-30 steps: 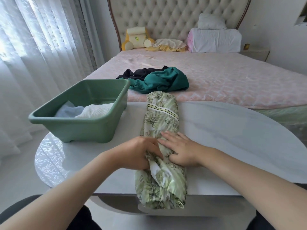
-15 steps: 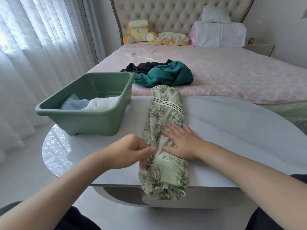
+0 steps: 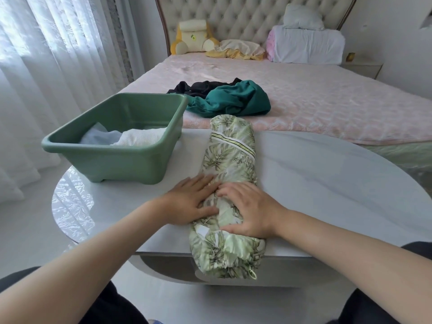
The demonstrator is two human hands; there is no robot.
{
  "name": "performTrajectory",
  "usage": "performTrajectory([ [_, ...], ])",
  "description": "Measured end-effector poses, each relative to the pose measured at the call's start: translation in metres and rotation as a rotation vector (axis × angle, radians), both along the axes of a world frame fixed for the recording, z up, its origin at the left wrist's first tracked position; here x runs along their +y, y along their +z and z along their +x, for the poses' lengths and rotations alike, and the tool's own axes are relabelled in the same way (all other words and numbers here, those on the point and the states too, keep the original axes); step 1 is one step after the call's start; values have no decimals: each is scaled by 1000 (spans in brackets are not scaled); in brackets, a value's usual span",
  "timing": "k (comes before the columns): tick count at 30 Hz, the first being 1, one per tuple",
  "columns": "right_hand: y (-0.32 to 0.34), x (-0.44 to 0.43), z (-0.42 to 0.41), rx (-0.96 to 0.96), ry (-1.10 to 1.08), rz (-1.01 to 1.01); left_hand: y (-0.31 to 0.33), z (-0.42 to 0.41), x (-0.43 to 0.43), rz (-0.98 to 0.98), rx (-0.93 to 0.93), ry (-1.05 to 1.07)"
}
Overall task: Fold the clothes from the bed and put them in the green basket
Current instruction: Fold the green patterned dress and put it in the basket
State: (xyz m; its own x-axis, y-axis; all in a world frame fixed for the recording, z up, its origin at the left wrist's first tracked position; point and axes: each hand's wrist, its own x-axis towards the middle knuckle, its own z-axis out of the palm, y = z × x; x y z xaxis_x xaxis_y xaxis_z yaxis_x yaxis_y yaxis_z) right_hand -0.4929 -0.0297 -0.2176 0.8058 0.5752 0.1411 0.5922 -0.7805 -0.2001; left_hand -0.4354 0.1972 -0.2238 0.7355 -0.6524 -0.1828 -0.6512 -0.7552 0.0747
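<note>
Both hands press flat, fingers straight, left hand [image 3: 189, 204] and right hand [image 3: 251, 210], on the long leaf-printed green garment [image 3: 230, 183] lying on the white oval table [image 3: 327, 183], apparently smoothing it; the green plastic basket [image 3: 121, 157] waits just left

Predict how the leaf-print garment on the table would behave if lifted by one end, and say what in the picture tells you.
Probably floppy: the leaf-print garment is soft folded cloth, and its near end droops over the table edge. It may unfold, since the left hand and right hand press flat on it.
</note>
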Motion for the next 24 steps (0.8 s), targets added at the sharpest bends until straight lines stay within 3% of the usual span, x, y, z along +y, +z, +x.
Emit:
performTrajectory([
  [3,-2,-9,-5,-37,99,53,-1,-7,9,-12,-107,-12],
  [5,-2,-13,-8,-92,148,97,-2,-19,12,-250,-212,-160],
  [8,-1,-16,-13,-119,175,154,1,-45,10,-510,-127,-299],
  [10,-1,-19,-17,-101,190,176,5,-59,13,-492,-90,-346],
  [12,-1,-25,-22,-109,221,168,4,-65,20,-349,-100,-404],
  [14,1,-32,-28,-107,274,140,1,-69,26,-192,-175,-432],
  [16,4,-38,-34,-83,332,89,-4,-71,24,-171,-258,-423],
  [21,3,-41,-38,-95,414,-33,-1,-70,18,-474,-202,-411],
  [24,1,-38,-38,-147,381,54,7,-67,15,-664,-123,-296],
])
